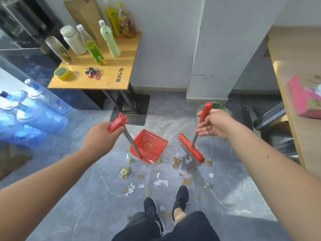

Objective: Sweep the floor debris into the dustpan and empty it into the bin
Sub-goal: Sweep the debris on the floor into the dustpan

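Grey marbled floor point(225, 180) holds the red dustpan point(151, 145) at frame centre, with paper and cardboard scraps point(176, 164) strewn from its 4 to 7 o'clock. The left hand point(100, 136) clenches the dustpan's pole grip; the right hand point(215, 123) loosely grips the broom point(191, 148), its head at the pan's 3 o'clock. Both tools look light and stiff, best held at those red grips.

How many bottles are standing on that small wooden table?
6: clear bottle far left, white flask, half-full green bottle, pale green bottle, yellow bottle and orange bottle at the back.
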`<move>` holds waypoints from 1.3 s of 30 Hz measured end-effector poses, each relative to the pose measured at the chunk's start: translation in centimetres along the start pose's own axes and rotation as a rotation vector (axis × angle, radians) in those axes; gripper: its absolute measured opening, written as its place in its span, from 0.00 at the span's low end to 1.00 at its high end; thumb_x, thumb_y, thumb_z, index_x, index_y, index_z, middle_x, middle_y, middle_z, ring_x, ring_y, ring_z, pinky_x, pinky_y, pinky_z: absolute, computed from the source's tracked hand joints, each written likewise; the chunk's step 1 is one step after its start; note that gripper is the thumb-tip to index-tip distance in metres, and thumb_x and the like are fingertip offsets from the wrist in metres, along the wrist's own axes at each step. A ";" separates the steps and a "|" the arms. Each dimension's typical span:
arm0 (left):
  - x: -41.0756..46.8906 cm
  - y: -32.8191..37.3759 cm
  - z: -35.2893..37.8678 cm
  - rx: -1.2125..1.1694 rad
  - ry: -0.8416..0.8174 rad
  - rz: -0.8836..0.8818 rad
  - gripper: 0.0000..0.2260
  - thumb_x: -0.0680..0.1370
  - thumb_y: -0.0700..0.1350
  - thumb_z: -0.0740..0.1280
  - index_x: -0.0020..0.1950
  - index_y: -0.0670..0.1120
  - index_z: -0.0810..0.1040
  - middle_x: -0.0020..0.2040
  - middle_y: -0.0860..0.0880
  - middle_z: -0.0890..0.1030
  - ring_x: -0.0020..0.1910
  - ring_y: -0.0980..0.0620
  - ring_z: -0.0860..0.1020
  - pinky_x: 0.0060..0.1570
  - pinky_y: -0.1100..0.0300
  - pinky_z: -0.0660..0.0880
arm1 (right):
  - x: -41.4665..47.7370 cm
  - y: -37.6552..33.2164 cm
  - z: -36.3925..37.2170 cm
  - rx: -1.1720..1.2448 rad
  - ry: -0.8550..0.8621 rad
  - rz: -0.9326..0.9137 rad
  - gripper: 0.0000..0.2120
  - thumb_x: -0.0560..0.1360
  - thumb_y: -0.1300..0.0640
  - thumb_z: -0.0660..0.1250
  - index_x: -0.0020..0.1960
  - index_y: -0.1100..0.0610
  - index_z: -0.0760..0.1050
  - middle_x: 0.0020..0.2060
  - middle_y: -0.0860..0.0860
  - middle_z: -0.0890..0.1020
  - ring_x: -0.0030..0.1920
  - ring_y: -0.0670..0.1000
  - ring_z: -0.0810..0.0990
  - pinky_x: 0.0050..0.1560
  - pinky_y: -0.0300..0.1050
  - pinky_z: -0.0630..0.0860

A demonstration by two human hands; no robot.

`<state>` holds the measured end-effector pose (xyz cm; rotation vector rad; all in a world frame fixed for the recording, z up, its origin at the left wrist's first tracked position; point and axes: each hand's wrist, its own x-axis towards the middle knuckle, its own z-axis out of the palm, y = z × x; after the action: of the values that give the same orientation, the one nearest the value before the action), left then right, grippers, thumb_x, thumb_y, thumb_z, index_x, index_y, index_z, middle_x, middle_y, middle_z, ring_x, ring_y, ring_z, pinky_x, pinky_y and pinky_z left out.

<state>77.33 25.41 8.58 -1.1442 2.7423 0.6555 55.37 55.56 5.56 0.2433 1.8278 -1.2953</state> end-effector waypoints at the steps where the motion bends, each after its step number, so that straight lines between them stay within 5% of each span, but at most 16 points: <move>1: -0.6 -0.6 -0.1 -0.003 0.009 0.001 0.21 0.78 0.60 0.66 0.37 0.44 0.75 0.32 0.43 0.79 0.34 0.43 0.78 0.34 0.52 0.72 | -0.4 1.3 -0.2 0.093 -0.061 0.057 0.21 0.76 0.69 0.53 0.66 0.63 0.74 0.50 0.70 0.80 0.43 0.66 0.85 0.45 0.58 0.84; 5: -2.6 -3.2 -1.5 0.024 0.018 0.024 0.22 0.78 0.61 0.65 0.37 0.43 0.76 0.31 0.42 0.79 0.33 0.42 0.78 0.34 0.51 0.74 | -2.2 6.4 0.4 0.394 -0.205 0.205 0.23 0.81 0.45 0.57 0.64 0.61 0.75 0.57 0.76 0.77 0.57 0.74 0.80 0.50 0.66 0.81; 9: -5.2 -6.8 -4.2 0.025 0.045 0.052 0.21 0.79 0.60 0.66 0.39 0.42 0.77 0.33 0.40 0.79 0.34 0.43 0.76 0.33 0.54 0.70 | -4.8 10.7 2.7 0.267 -0.118 0.222 0.22 0.76 0.39 0.66 0.55 0.58 0.76 0.51 0.69 0.82 0.47 0.66 0.85 0.44 0.56 0.84; 16: -12.0 -16.4 -6.1 -0.014 0.065 0.120 0.21 0.78 0.59 0.68 0.37 0.42 0.76 0.32 0.40 0.77 0.34 0.40 0.76 0.32 0.54 0.68 | -12.1 18.7 7.9 0.359 -0.028 0.232 0.09 0.74 0.50 0.65 0.45 0.57 0.77 0.33 0.59 0.79 0.31 0.56 0.80 0.34 0.44 0.78; 26: -18.9 -20.6 -4.2 -0.044 -0.008 0.139 0.21 0.77 0.59 0.69 0.39 0.42 0.77 0.33 0.39 0.77 0.35 0.38 0.77 0.35 0.50 0.72 | -18.3 23.9 11.5 0.373 0.042 0.198 0.06 0.71 0.55 0.64 0.40 0.56 0.78 0.31 0.56 0.76 0.30 0.53 0.75 0.32 0.43 0.74; 39: -28.2 -17.2 -3.1 -0.126 -0.005 0.106 0.23 0.72 0.66 0.68 0.39 0.45 0.77 0.26 0.42 0.75 0.26 0.42 0.72 0.31 0.55 0.69 | -22.7 30.1 3.3 0.479 0.096 0.155 0.05 0.72 0.57 0.64 0.40 0.55 0.77 0.32 0.52 0.74 0.28 0.50 0.74 0.32 0.41 0.73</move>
<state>109.64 31.75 12.44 -1.0238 2.8085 0.8532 88.68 72.98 1.49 0.7012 1.5161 -1.6158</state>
